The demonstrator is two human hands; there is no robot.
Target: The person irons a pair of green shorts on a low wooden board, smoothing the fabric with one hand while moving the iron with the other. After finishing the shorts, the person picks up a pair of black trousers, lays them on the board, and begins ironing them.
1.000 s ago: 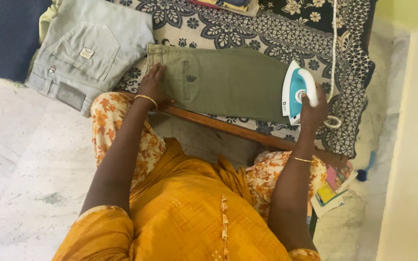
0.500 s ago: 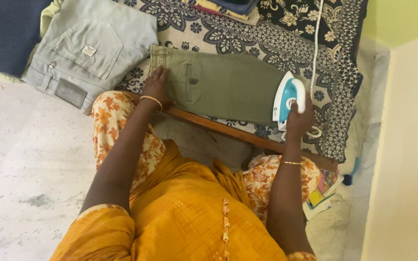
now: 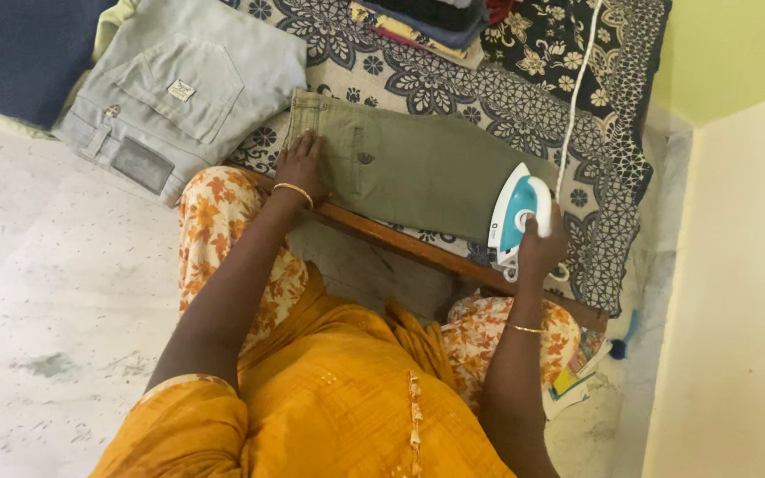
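Note:
Olive green trousers (image 3: 427, 168) lie flat on a low board covered by a black and cream patterned cloth (image 3: 453, 80). My left hand (image 3: 301, 161) presses flat on the waistband end, fingers spread. My right hand (image 3: 542, 241) grips the white handle of a teal and white iron (image 3: 512, 212), which rests on the right end of the trousers near the board's front edge. The iron's white cord (image 3: 577, 80) runs up and away over the cloth.
Folded light grey jeans (image 3: 179, 88) lie at the upper left beside a dark blue cloth (image 3: 19, 49). A stack of folded clothes (image 3: 427, 18) sits at the top. The board's wooden edge (image 3: 400, 243) crosses above my knees. A pale wall (image 3: 737, 292) stands to the right.
My right hand has slid the iron leftward and toward the board's front edge along the trousers. My left hand has stayed on the waistband. The view has shifted slightly.

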